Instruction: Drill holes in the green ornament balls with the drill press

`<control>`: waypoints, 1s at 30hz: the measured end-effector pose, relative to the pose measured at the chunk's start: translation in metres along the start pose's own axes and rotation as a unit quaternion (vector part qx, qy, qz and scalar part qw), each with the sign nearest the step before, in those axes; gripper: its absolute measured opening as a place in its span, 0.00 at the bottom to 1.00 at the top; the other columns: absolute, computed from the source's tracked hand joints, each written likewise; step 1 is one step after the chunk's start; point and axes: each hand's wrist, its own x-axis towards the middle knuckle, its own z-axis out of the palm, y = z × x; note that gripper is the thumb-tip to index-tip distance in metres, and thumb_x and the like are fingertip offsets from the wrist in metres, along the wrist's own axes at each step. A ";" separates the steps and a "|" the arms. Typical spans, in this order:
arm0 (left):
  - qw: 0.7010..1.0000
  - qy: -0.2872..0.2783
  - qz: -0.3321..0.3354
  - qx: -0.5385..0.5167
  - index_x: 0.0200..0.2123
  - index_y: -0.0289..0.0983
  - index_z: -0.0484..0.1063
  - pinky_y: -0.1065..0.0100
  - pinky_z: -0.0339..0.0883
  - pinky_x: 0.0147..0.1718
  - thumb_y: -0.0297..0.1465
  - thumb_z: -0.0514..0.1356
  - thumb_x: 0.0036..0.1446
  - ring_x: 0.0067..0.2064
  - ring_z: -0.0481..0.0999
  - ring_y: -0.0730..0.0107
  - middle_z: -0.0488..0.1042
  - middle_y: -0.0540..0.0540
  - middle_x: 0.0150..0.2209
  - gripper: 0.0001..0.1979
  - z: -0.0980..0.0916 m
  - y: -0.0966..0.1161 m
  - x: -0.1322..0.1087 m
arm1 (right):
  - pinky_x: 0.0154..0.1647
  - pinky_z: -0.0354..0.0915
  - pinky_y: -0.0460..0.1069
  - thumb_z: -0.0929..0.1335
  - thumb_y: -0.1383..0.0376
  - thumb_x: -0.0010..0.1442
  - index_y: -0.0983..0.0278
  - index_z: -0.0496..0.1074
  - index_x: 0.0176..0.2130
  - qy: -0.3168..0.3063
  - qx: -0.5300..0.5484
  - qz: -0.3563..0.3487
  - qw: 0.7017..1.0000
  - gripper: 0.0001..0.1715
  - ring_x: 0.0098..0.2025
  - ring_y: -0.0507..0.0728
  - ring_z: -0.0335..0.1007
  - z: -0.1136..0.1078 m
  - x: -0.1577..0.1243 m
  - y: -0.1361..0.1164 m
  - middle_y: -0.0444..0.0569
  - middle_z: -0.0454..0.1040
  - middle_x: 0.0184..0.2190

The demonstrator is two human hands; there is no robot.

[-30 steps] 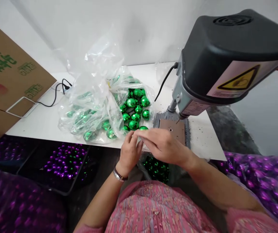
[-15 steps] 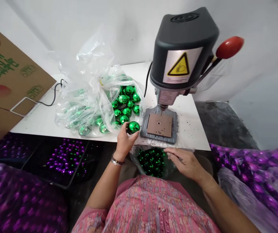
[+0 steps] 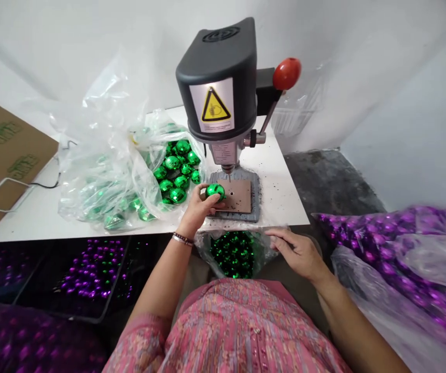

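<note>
Whitish walls (image 3: pixel 137 31) — spotted dark at far right, white tabletop (image 3: pixel 283 199), dark grey floor (image 3: pixel 332 176) — patchy

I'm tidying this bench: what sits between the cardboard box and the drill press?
The head view shows clear plastic bagging with green balls on the white table between them, plus a black cord beside the box.

drill press (image 3: pixel 219 62) on tbl (image 3: pixel 275 176) w/ bag (image 3: pixel 144 173) l.

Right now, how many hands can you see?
2: the left hand, holding a green ball by the brown plate, and the right hand, near the bag in front of the table. No other hands show; some fingers are partly hidden.
</note>
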 end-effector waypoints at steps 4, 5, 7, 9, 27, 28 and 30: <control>0.990 -0.009 0.030 0.134 0.58 0.38 0.65 0.76 0.64 0.21 0.33 0.71 0.45 0.23 0.72 0.79 0.77 0.49 0.37 0.36 0.007 0.005 0.015 | 0.33 0.71 0.42 0.63 0.58 0.64 0.62 0.78 0.43 0.026 0.007 0.031 0.999 0.17 0.27 0.48 0.73 -0.004 -0.014 0.014 0.44 0.77 0.25; 0.986 -0.007 0.032 0.161 0.58 0.37 0.67 0.75 0.65 0.22 0.34 0.71 0.46 0.22 0.70 0.80 0.77 0.50 0.35 0.36 0.008 0.005 0.018 | 0.33 0.70 0.42 0.63 0.57 0.64 0.63 0.78 0.43 0.030 0.009 0.038 0.999 0.18 0.27 0.48 0.73 -0.004 -0.016 0.017 0.44 0.77 0.25; 0.978 0.000 0.034 0.206 0.58 0.36 0.69 0.74 0.66 0.22 0.35 0.70 0.47 0.22 0.68 0.79 0.76 0.51 0.31 0.34 0.012 0.004 0.022 | 0.33 0.70 0.41 0.64 0.56 0.64 0.63 0.78 0.43 0.036 0.013 0.049 0.998 0.18 0.27 0.48 0.73 -0.005 -0.022 0.022 0.44 0.76 0.25; 0.970 0.007 0.038 0.239 0.59 0.36 0.70 0.73 0.68 0.23 0.36 0.69 0.48 0.23 0.69 0.78 0.76 0.51 0.32 0.34 0.014 0.003 0.024 | 0.33 0.70 0.41 0.64 0.56 0.64 0.63 0.78 0.44 0.042 0.017 0.061 0.997 0.18 0.27 0.48 0.73 -0.006 -0.026 0.027 0.44 0.77 0.25; 0.920 -0.004 0.190 0.342 0.55 0.40 0.73 0.56 0.60 0.63 0.31 0.73 0.45 0.59 0.71 0.53 0.75 0.41 0.56 0.32 0.029 -0.006 0.016 | 0.32 0.72 0.43 0.64 0.54 0.64 0.62 0.78 0.42 0.054 0.008 0.098 0.994 0.18 0.27 0.50 0.75 -0.010 -0.043 0.039 0.45 0.78 0.25; 0.920 -0.004 0.190 0.342 0.56 0.40 0.72 0.56 0.60 0.62 0.33 0.72 0.47 0.60 0.71 0.53 0.74 0.41 0.57 0.31 0.029 -0.007 0.015 | 0.32 0.72 0.43 0.64 0.55 0.64 0.62 0.78 0.42 0.053 0.004 0.096 0.994 0.18 0.27 0.50 0.75 -0.011 -0.041 0.039 0.45 0.78 0.25; 0.918 0.005 0.189 0.347 0.57 0.41 0.71 0.57 0.61 0.62 0.36 0.70 0.51 0.60 0.71 0.53 0.74 0.41 0.58 0.29 0.031 -0.009 0.013 | 0.32 0.71 0.43 0.64 0.55 0.64 0.62 0.78 0.42 0.050 -0.004 0.091 0.995 0.18 0.27 0.50 0.75 -0.013 -0.038 0.038 0.45 0.78 0.25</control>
